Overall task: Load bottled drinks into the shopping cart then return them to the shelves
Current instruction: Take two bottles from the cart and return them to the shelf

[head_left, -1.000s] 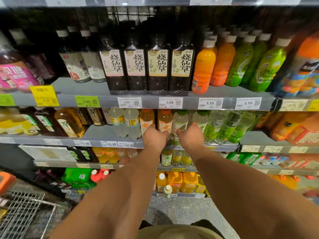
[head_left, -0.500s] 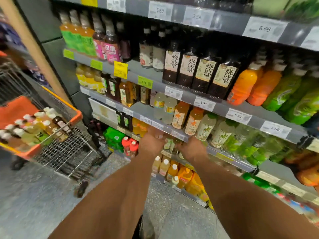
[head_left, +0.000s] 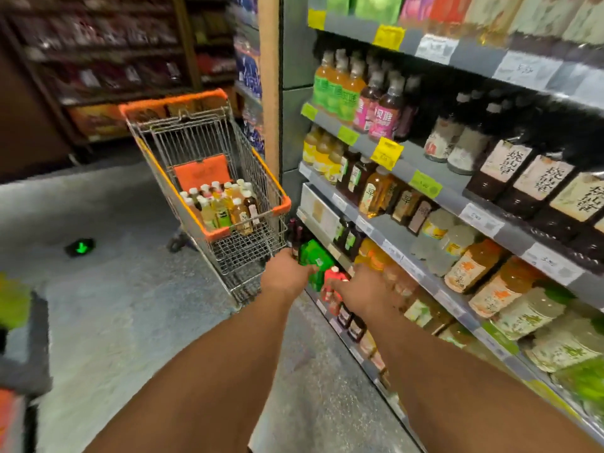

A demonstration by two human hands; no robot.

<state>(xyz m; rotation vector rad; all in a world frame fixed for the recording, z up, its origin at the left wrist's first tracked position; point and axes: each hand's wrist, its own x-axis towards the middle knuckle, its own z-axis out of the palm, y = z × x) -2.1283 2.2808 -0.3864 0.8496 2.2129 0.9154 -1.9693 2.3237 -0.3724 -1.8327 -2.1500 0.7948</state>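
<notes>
The orange-rimmed wire shopping cart [head_left: 277, 204] stands in the aisle ahead, next to the shelf end. Several bottled drinks [head_left: 222, 207] with white caps stand upright in its near corner. Both my arms stretch forward, low, between the cart and the shelves. My left hand [head_left: 287, 273] hovers just below the cart's near right corner, back of the hand up. My right hand [head_left: 362, 289] is beside it, in front of the lowest shelf levels. No bottle shows in either hand. The fingers point away from me and are blurred.
Drink shelves [head_left: 425, 197] run along my right, packed with tea, juice and dark bottles. A green pack [head_left: 312, 255] and red-capped bottles [head_left: 335, 276] sit low, just beyond my hands. A wooden post [head_left: 269, 93] stands behind the cart. Grey floor [head_left: 114, 289] spreads left, with a green light [head_left: 79, 247].
My view has swung left from the shelf to the cart. Both hands have left the shelf's orange tea bottles and moved down and left toward the cart.
</notes>
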